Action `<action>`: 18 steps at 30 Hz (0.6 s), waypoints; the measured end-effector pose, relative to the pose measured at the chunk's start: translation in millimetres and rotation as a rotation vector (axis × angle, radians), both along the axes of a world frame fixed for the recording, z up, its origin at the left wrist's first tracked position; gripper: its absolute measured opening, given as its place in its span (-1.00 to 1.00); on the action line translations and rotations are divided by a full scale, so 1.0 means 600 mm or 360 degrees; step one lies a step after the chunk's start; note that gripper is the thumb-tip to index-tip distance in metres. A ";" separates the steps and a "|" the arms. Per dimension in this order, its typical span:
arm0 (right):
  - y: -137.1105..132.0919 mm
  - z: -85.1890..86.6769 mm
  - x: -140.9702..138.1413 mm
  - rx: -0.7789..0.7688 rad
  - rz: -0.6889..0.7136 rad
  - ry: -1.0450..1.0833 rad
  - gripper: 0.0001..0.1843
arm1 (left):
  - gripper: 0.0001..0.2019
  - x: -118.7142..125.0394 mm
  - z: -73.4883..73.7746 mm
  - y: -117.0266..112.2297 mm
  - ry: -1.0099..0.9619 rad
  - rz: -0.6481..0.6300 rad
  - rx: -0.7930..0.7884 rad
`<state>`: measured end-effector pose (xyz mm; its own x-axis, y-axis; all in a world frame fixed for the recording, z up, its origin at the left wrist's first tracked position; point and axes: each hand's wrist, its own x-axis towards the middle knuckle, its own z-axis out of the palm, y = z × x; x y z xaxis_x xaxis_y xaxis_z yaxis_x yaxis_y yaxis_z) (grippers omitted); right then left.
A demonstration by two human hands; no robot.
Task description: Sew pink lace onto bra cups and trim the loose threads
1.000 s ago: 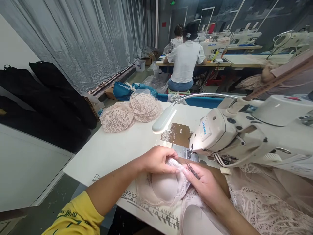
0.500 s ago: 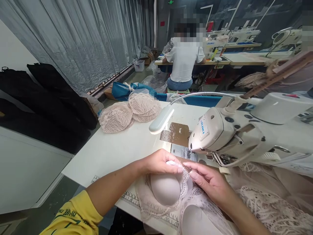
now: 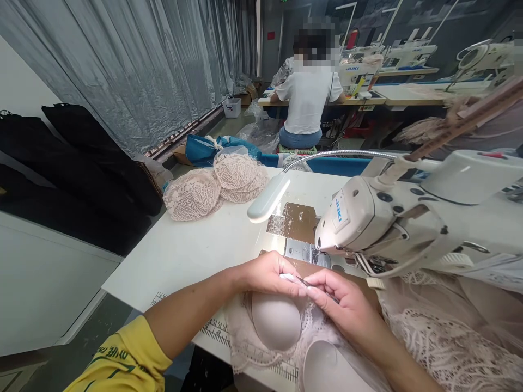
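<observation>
A pale pink lace bra (image 3: 275,321) with smooth moulded cups lies at the table's front edge, its second cup (image 3: 333,367) nearer to me. My left hand (image 3: 272,275) pinches the upper lace edge of the bra between thumb and fingers. Touching its fingertips, my right hand (image 3: 341,296) is closed round a thin dark tool (image 3: 303,281) whose tip shows at the lace. Most of that tool is hidden by my fingers, so its kind is unclear. Just beyond both hands sits the needle plate (image 3: 300,250) of a white sewing machine (image 3: 359,212).
Stacked lace cups (image 3: 194,196) lie at the table's far left. A lamp (image 3: 269,198) on a bendable neck hangs over the white table (image 3: 163,261). More lace fabric (image 3: 445,337) is heaped at right. A person in a white shirt (image 3: 308,100) sits further back.
My right hand has shifted slightly left and its fingers have curled in, meeting the left fingertips. The dark tool shows more clearly between the hands. The bra stays nearly in place.
</observation>
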<state>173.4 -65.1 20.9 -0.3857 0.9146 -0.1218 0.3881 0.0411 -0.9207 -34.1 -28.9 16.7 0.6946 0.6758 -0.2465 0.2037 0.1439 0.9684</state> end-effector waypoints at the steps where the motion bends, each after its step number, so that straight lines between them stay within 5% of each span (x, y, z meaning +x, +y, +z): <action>1: -0.001 -0.003 -0.002 -0.0037 -0.0057 0.0054 -0.68 | -0.69 0.001 0.000 0.000 -0.0009 0.0008 0.0000; 6: -0.002 -0.003 -0.012 -0.0277 -0.0096 0.0187 -0.49 | -0.74 -0.006 0.006 0.007 -0.0012 -0.0161 -0.0003; 10: 0.003 0.007 -0.007 -0.0208 -0.0003 -0.0092 -0.69 | -0.63 -0.049 0.017 0.029 0.0273 -0.0394 0.0068; 15: 0.000 0.005 -0.003 -0.0173 0.0293 -0.0131 -0.61 | -0.69 -0.090 0.030 0.044 0.0264 -0.0170 0.0100; 18: -0.005 0.002 -0.014 -0.0224 0.0058 0.0120 -0.59 | -0.69 -0.081 0.034 0.037 0.0145 -0.0068 0.0216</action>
<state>165.3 -68.2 22.4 -0.4314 0.8756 -0.2173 0.3181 -0.0777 -0.9449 -82.8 -6.7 37.1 0.7025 0.6775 -0.2179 0.2945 0.0020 0.9557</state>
